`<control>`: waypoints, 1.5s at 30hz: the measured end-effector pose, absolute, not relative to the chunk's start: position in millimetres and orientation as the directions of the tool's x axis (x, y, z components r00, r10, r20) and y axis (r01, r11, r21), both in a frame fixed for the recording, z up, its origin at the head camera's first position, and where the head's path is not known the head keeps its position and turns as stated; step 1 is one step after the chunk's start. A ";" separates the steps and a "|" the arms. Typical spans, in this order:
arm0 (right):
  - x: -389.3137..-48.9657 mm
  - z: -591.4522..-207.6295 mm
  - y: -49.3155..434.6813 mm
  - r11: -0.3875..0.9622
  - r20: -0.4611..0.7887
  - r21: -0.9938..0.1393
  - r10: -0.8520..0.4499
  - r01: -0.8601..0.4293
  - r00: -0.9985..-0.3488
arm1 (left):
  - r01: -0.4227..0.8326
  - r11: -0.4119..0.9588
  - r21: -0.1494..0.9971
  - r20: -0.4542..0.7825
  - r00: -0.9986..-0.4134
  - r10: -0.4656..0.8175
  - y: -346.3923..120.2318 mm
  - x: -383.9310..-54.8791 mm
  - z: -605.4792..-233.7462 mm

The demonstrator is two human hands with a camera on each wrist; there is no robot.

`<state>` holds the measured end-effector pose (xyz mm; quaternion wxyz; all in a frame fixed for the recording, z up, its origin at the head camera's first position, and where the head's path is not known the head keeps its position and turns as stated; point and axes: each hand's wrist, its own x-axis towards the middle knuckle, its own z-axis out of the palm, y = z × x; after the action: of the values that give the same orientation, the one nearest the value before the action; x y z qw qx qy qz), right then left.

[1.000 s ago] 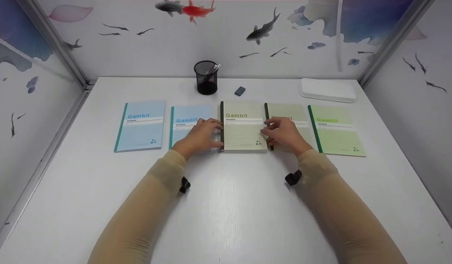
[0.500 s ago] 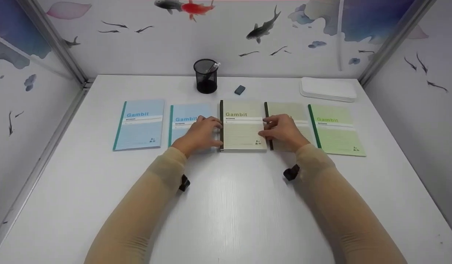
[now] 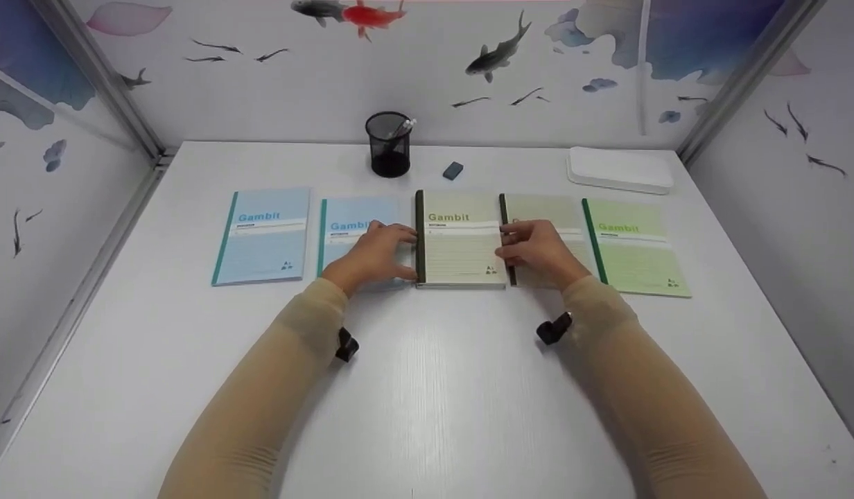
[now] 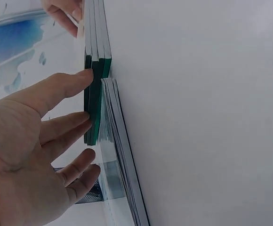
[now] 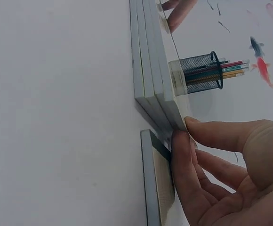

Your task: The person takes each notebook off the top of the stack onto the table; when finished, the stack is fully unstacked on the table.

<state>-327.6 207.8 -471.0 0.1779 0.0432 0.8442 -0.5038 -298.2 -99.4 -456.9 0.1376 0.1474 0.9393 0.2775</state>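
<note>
A stack of several notebooks with a beige-green top cover [image 3: 462, 242] lies between the two hands. My left hand [image 3: 371, 255] touches its dark spine side, thumb toward me and fingers farther back. In the left wrist view, the thumb and two longer fingers [image 4: 63, 125] meet the green and dark spines, which lie slightly out of line. My right hand [image 3: 541, 249] is at the opposite edge, partly over another beige-green notebook [image 3: 552, 270]. Thumb and index finger [image 5: 181, 155] touch the stack's edge near the top notebook's corner in the right wrist view; a firm grip is not evident.
Two blue notebooks, one far left [image 3: 264, 242] and one partly under the left hand [image 3: 361, 211], flank the stack. A green notebook [image 3: 642, 256] lies right. Behind are a black mesh pencil cup [image 3: 389, 156], a dark eraser [image 3: 453, 170] and a white case [image 3: 620, 170].
The top notebook has shifted slightly to the right, and more of the dark spine side shows. My right hand has moved a little to the right; my left hand stays at the spines.
</note>
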 end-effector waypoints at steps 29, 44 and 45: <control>-268.5 -465.6 232.0 0.273 -0.319 -0.922 -0.133 0.275 -0.938 | 0.260 0.849 0.460 -0.180 -0.909 0.376 -98.1 -300.6 -445.9; -212.8 -468.7 240.4 0.130 -0.354 -0.934 -0.199 0.333 -0.914 | 0.286 0.850 0.443 -0.175 -0.902 0.395 -96.6 -301.3 -454.5; -208.7 -469.1 240.4 0.126 -0.358 -0.933 -0.206 0.338 -0.911 | 0.286 0.850 0.442 -0.176 -0.902 0.395 -96.5 -301.2 -454.5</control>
<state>-208.7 240.4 -469.1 0.2061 0.0457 0.7216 -0.6593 -301.2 -96.5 -454.5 0.1310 0.1788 0.9528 0.2075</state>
